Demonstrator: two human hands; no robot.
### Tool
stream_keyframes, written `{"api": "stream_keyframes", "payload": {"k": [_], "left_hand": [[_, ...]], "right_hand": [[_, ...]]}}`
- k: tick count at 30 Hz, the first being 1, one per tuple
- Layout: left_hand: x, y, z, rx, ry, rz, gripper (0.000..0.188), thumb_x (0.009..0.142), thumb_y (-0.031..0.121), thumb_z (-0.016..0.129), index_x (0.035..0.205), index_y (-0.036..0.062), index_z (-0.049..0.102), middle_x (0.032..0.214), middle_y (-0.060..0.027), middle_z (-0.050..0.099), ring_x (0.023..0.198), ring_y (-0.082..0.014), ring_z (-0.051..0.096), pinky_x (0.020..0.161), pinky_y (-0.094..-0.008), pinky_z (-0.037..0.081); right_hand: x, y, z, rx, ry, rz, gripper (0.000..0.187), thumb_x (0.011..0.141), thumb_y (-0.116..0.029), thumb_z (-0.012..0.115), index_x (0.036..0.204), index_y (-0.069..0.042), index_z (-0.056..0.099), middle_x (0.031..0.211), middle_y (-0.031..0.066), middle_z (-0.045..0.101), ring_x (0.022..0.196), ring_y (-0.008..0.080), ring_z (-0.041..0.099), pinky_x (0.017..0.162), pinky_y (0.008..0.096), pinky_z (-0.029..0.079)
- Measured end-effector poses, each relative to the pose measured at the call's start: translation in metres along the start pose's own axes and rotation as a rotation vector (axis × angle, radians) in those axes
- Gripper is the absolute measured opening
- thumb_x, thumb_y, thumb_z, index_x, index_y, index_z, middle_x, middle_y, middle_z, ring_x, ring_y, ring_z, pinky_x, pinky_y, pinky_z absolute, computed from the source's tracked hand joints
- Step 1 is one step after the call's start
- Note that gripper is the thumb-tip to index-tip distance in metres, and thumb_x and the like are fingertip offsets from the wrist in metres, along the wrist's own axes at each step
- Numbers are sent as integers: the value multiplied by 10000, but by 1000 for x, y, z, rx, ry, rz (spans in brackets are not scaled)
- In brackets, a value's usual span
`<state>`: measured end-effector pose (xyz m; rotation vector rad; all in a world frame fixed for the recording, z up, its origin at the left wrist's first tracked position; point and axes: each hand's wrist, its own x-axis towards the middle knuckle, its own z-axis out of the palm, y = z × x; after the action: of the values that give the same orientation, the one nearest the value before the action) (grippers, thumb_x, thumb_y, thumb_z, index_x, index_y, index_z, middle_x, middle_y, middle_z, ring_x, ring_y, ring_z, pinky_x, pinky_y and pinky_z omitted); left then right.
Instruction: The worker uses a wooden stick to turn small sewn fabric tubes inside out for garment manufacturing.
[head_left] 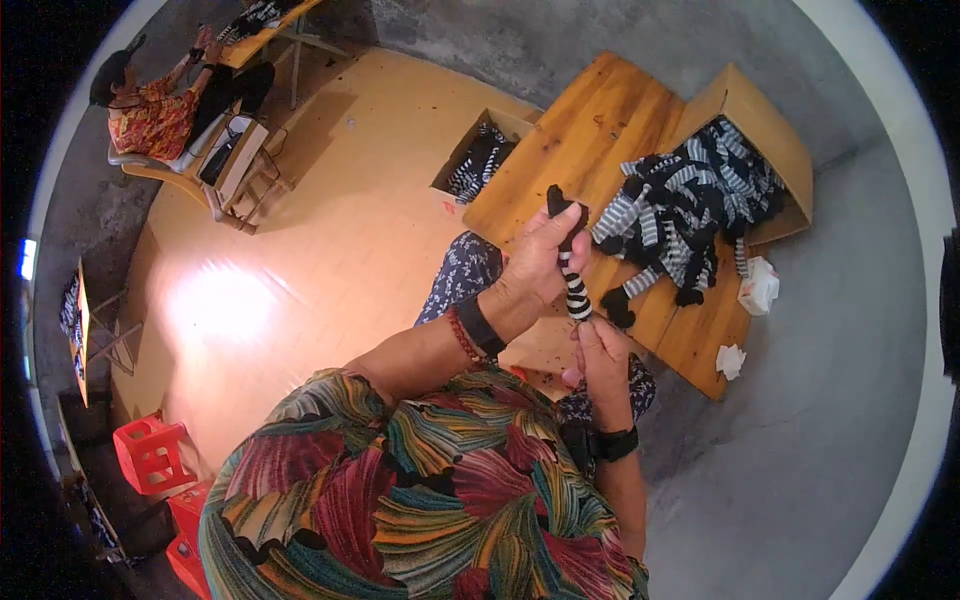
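Note:
A black-and-white striped sock [574,284] is stretched between my two hands, above my lap and beside the near edge of the wooden table. My left hand [545,255] is closed round its upper part, and the black end sticks out past the thumb. Lower down, my right hand [603,362] pinches the striped end between thumb and fingers. A heap of striped socks [690,210], grey, black and white, lies on the table just to the right of my hands. It spills from a cardboard box [795,180] tipped on its side.
The wooden table [590,110] stands against a grey wall. On the floor at its left is an open carton [515,125] with more socks. A tissue pack [760,287] and crumpled tissue [731,361] lie at right. Red stools [152,453] and a seated person [155,120] are at left.

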<state>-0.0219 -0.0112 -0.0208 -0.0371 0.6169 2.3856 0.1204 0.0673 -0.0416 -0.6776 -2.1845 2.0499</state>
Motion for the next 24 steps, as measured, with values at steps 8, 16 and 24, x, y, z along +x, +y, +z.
{"api": "stream_keyframes", "payload": {"k": [8, 16, 24], "left_hand": [[-9, -8, -5, -60, -175, -28, 136, 875, 229, 478, 911, 98, 471, 512, 24, 368, 397, -88, 297, 396, -244, 278], [7, 4, -10, 124, -42, -3, 179, 865, 211, 483, 954, 56, 484, 693, -76, 541, 584, -191, 541, 537, -317, 469], [13, 7, -5, -19, -64, 21, 267, 874, 281, 476, 916, 18, 497, 822, -158, 585, 705, -271, 601, 671, -393, 516]], "right_hand": [[8, -16, 13, 494, -120, 287, 233, 884, -256, 470, 764, -57, 485, 466, -30, 342, 336, 47, 269, 318, 196, 200], [7, -19, 3, 380, -120, 314, 249, 879, -281, 483, 771, -57, 503, 478, -54, 333, 369, 35, 273, 344, 185, 214], [0, -22, -3, 278, -86, 257, 238, 878, -250, 485, 758, -50, 531, 507, -71, 349, 423, 19, 283, 389, 182, 192]]}}
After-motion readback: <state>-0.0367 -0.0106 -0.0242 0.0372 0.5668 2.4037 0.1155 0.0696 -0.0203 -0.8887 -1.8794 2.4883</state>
